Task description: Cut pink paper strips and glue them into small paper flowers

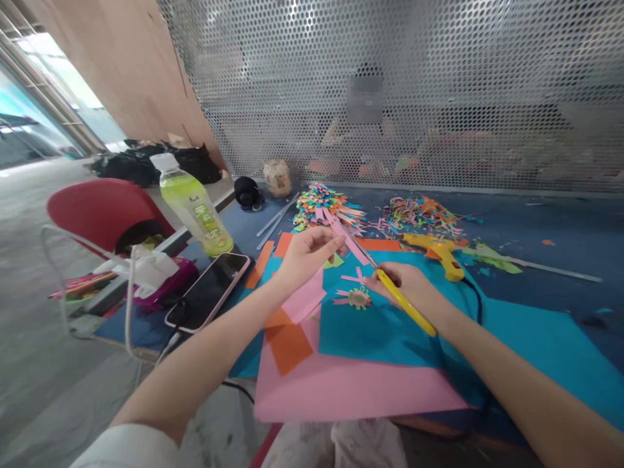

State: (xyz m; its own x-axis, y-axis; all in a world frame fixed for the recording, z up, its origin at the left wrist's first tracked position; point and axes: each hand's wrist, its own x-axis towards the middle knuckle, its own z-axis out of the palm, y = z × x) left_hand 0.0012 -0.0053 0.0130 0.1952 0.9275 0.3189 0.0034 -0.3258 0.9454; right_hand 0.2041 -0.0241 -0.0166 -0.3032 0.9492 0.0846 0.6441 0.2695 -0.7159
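Note:
My left hand pinches a pink paper strip between thumb and fingers, above the teal paper sheet. My right hand grips yellow-handled scissors, their metal blades lying along the strip. Whether the blades are parted I cannot tell. Below the hands, on the teal sheet, lies a small paper rosette with a green centre and pink tails. A forked pink paper piece rests just above it. Beyond my left hand is a heap of multicoloured paper pieces.
A yellow glue gun lies right of my right hand, its cord running toward me. A phone and a drink bottle are at left. Paper scraps and metal rulers lie farther back, before a perforated metal panel.

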